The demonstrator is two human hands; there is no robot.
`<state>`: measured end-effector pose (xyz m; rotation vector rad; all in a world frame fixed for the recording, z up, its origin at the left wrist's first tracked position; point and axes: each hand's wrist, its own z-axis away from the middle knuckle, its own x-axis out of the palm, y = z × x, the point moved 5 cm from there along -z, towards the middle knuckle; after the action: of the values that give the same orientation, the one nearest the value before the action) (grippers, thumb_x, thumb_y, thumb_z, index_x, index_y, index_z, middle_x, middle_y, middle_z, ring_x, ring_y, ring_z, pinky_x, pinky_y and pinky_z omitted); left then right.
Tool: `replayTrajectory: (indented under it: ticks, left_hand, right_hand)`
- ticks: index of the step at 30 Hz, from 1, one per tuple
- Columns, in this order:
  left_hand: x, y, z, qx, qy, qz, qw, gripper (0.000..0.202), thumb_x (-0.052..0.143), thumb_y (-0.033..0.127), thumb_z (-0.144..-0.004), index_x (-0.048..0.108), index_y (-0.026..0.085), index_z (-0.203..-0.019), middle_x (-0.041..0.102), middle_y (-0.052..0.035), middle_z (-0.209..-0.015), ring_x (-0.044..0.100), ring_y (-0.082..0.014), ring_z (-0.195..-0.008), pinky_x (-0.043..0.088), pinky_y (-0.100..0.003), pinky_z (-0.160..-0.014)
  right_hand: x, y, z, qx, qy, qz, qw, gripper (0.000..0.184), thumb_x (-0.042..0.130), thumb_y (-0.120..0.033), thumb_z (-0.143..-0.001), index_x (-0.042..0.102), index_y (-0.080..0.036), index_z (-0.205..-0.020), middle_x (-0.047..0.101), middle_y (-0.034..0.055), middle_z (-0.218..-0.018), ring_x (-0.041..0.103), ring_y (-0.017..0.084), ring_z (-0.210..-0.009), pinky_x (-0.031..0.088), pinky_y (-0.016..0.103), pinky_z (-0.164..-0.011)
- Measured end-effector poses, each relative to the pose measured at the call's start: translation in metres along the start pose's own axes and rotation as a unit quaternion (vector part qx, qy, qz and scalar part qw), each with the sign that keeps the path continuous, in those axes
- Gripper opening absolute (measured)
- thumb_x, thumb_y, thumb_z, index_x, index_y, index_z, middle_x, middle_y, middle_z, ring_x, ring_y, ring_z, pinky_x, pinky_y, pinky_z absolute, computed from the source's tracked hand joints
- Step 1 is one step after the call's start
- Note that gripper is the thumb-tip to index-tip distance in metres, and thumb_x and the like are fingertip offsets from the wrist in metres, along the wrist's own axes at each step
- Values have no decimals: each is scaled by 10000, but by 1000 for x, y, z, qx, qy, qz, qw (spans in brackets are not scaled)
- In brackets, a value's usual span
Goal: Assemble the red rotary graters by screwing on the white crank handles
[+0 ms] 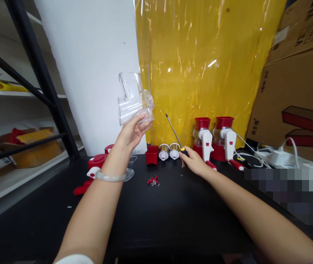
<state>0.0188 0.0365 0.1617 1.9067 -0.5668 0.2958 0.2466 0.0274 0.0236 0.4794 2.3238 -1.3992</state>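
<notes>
While the clear housing (130, 110) is raised above the bench (150, 220), I have it by its lower end in my left hand (135, 134): thumb across the near side, fingers curled part-way beneath. Smooth plastic like this probably slips, so I judge a broad hold low on the body, with the openings left uncovered, to be safest. My right hand (191, 159) is closed round the handle of the screwdriver (173, 131), whose shaft slants up and leftward, its tip apart from the housing. I would want that tip angled away from the clear wall, since a scratch would show, and the handle centred in the palm.

Between the bench's middle and far edge, some screws (154, 184) lie among small red pieces (154, 179); they look easy to scatter, so my forearms should pass well over them. By the far edge stand a red hopper (152, 156) and two drums (163, 152), with two graters (202, 139) toward the far right corner. Red-and-white parts (98, 160) sit toward the far left corner.
</notes>
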Motion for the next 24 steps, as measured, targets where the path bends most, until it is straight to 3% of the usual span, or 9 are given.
replayTrajectory:
  ticks: [2,4,7,10,13,19,24]
  left_hand:
    - [0,-1,0,-3,4,-3,1000,281,855,223,-641,700,227,-875,757,-37,-940,738,-219,-943,568,-330,-940]
    - [0,-2,0,-4,5,-12,1000,324,865,216,-624,698,227,-901,755,-31,-968,734,-218,-955,561,-335,-957]
    - [1,-3,1,0,-10,-37,999,401,874,208,-606,698,237,-965,754,-22,-1026,720,-213,-994,541,-343,-986]
    - [4,-5,2,3,-28,-67,997,457,874,209,-607,693,242,-1025,753,-21,-1065,706,-214,-1040,523,-356,-1002]
    - [6,-10,4,-8,-26,-92,995,515,887,183,-583,676,230,-1050,756,-31,-1050,710,-218,-1022,518,-373,-1001]
    - [6,-27,1,10,-46,-116,992,556,897,106,-536,663,208,-1030,759,-58,-1064,699,-239,-1090,509,-388,-1016]
    - [2,-48,-2,-33,-51,-164,985,574,900,126,-530,669,202,-1050,756,-79,-1059,705,-259,-1069,535,-429,-977]
  right_hand:
    - [-2,3,0,19,-7,74,997,168,485,-349,-961,492,-223,-850,624,2,-660,645,191,-657,485,304,-679]
    - [0,3,2,7,-34,169,985,124,506,-305,-962,552,-198,-919,707,66,-845,686,215,-807,486,310,-739]
    - [6,2,6,-32,-74,322,943,164,547,-269,-956,627,-161,-1051,716,144,-1078,680,265,-1003,475,336,-826]
    - [10,5,7,-47,-85,431,897,217,587,-284,-948,675,-147,-1091,708,163,-1097,649,309,-1079,464,373,-859]
    - [14,12,7,-47,-89,458,883,235,616,-300,-939,695,-160,-1110,705,146,-1119,634,313,-1105,459,381,-854]
    - [18,29,6,-30,-98,435,895,226,663,-266,-903,666,-191,-1116,721,98,-1125,640,287,-1093,435,367,-849]
    - [15,36,4,-10,-84,426,901,234,662,-264,-903,631,-187,-1122,728,100,-1058,649,289,-1064,422,388,-867]
